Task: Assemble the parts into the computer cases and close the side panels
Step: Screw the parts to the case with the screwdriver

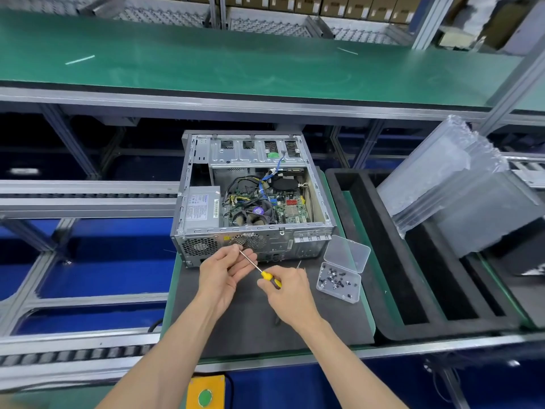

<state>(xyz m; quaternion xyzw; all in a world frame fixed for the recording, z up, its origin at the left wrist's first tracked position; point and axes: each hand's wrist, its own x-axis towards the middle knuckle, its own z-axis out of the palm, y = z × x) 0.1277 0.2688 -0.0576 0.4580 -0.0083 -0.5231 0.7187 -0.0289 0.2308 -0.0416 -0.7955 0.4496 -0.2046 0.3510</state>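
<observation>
Where hands [253, 278] work — screw box [339, 280] beside, case [253, 196] behind

text: none legible | power supply label [200, 208], left inside open computer case [253, 196]: print too small to read | purple fan sticker [258, 210]: blurred | brown boxes [324, 4], far shelf: white labels unreadable

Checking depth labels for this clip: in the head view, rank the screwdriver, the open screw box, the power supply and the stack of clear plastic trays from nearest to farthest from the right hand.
1. Screwdriver: held in the right hand.
2. Screw box: just to its right on the mat.
3. Power supply: inside the case, up and left.
4. Plastic trays: far right.
</observation>
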